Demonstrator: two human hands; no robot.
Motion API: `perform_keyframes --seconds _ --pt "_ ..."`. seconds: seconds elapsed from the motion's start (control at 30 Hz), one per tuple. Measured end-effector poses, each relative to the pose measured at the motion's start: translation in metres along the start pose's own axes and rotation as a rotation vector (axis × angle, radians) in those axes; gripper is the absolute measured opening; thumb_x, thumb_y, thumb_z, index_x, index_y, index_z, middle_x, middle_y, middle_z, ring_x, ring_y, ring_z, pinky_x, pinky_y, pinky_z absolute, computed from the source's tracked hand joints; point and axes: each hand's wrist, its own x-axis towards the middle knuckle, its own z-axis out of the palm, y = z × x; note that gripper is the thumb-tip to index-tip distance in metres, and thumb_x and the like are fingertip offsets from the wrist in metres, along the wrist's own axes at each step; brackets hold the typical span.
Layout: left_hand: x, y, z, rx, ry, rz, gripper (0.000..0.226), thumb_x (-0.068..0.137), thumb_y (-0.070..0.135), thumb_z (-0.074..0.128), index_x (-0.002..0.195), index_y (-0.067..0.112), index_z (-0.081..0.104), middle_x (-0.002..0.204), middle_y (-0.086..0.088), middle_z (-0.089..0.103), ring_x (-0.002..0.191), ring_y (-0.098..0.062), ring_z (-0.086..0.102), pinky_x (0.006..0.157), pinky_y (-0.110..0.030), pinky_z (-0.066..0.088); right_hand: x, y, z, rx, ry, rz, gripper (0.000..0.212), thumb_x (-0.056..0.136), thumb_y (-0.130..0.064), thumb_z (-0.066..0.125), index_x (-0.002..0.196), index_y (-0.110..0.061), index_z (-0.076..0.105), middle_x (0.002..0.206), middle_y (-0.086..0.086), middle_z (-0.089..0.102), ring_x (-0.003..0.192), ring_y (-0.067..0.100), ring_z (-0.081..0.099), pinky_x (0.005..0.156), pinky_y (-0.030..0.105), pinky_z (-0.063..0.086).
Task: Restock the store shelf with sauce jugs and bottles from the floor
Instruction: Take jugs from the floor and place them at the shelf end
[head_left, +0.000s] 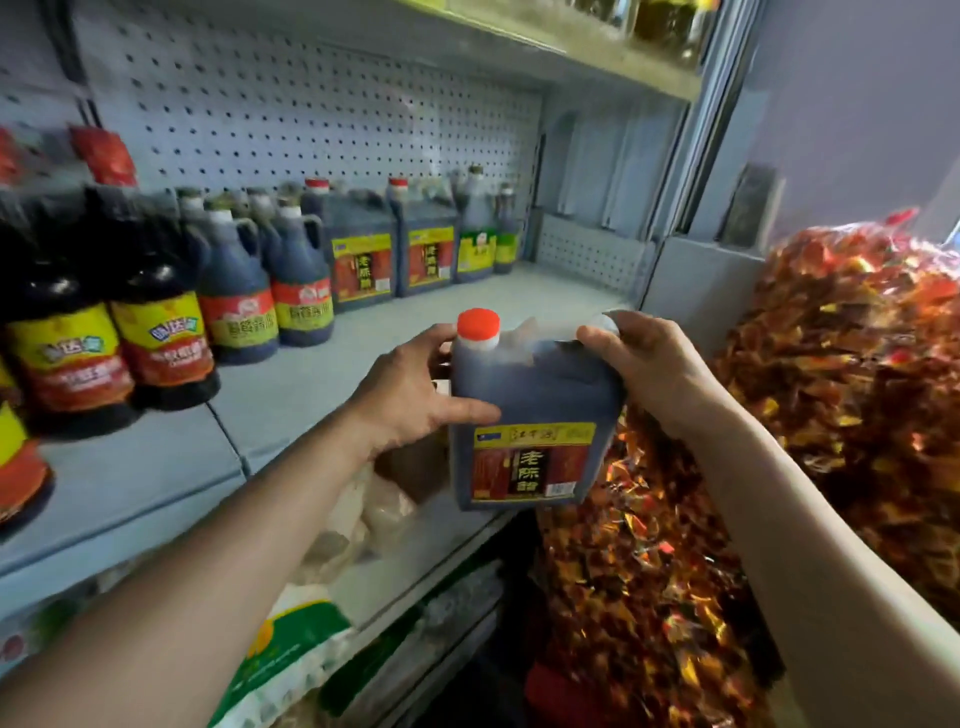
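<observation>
I hold a dark square sauce jug with a red cap and a red-and-yellow label, just off the front edge of the grey shelf. My left hand grips its left side below the cap. My right hand grips its handle at the top right. At the back of the shelf stand two matching jugs and, to their right, two tall bottles with green labels. Handled bottles and larger dark bottles fill the shelf's left part.
A big clear bag of red and gold wrapped snacks piles up at the right, against the shelf's end panel. Below the shelf lie white and green sacks. An upper shelf with jars hangs overhead. Bare shelf surface lies ahead of the jug.
</observation>
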Motion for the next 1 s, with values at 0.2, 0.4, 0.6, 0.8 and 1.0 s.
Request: perform_keyframes --seconds 0.2,0.4,0.6,0.8,1.0 --pt "0.042 0.018 -0.036 0.139 0.192 -0.055 0.072 0.055 0.029 0.097 0.118 0.029 0.061 0.105 0.011 0.073 0.095 -0.002 0.068 0.084 -0.022 0.052 0.102 -0.006 0.022 0.080 -0.175 -0.165 0.043 0.088 -0.055 0.066 0.085 -0.013 0.070 0.071 -0.002 0.061 0.070 0.006 0.051 0.060 0.042 0.045" --pt "0.075 0.003 -0.078 0.273 0.296 -0.162 0.068 0.058 0.028 0.096 0.115 0.029 0.058 0.101 0.017 0.070 0.093 0.001 0.066 0.073 -0.007 0.048 0.177 0.000 0.083 0.220 -0.349 -0.112 0.038 0.099 -0.041 0.061 0.105 -0.005 0.068 0.088 0.008 0.062 0.080 0.018 0.060 0.064 0.045 0.056" --pt "0.118 -0.031 -0.102 0.332 0.364 -0.264 0.093 0.046 0.052 0.093 0.129 0.033 0.055 0.116 0.014 0.069 0.105 -0.006 0.065 0.091 -0.026 0.053 0.247 0.014 0.126 0.197 -0.425 -0.131 0.029 0.100 -0.041 0.059 0.105 -0.015 0.072 0.090 0.005 0.065 0.079 0.013 0.062 0.063 0.041 0.058" --pt "0.161 -0.055 -0.114 0.335 0.395 -0.304 0.094 0.056 0.043 0.094 0.138 0.032 0.050 0.125 0.014 0.063 0.115 -0.010 0.060 0.093 -0.027 0.049 0.304 0.029 0.151 0.175 -0.440 -0.168 0.069 0.074 -0.077 0.062 0.098 -0.013 0.070 0.087 0.023 0.063 0.077 0.021 0.057 0.063 0.043 0.050" --pt "0.170 -0.064 -0.122 0.354 0.348 -0.353 0.110 0.043 0.060 0.088 0.141 0.035 0.044 0.132 0.014 0.062 0.120 -0.007 0.059 0.105 -0.038 0.048 0.311 0.048 0.158 0.228 -0.424 -0.189 0.053 0.076 -0.067 0.069 0.102 -0.021 0.074 0.092 -0.005 0.073 0.086 0.010 0.064 0.071 0.032 0.049"
